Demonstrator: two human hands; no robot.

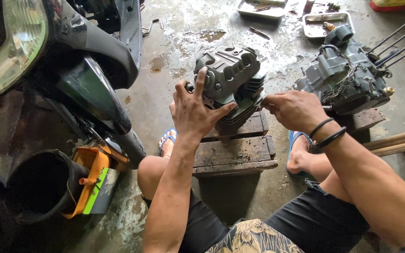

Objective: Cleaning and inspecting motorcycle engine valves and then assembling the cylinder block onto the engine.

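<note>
2 hands work on a grey engine part

2 hands are on the grey engine part (pixel 230 79), which sits on a low wooden block (pixel 235 150) on the wet floor (pixel 174 51), between the person's feet. The left hand (pixel 195 110) is spread wide and pressed flat on the side of the part to keep it from moving. The right hand (pixel 294 108) is closed, and its fingers pinch something thin at the part's right edge. It is too small to tell what it is.

It looks like the step in hand is fixing or loosening a small bit on that side. The next move calls for a firm hold with the left hand and a slow, careful pull or turn with the right.

A bigger engine block (pixel 348 79) stands just to the right. At the far end, 2 metal trays lie on the floor. The near tray (pixel 317 24) holds a small brass piece. The far tray (pixel 261 9) holds a few thin tools. A motorbike (pixel 71 65) stands at the left, with a dark round bucket (pixel 43 187) below it. I cannot tell what is in the bucket.
</note>
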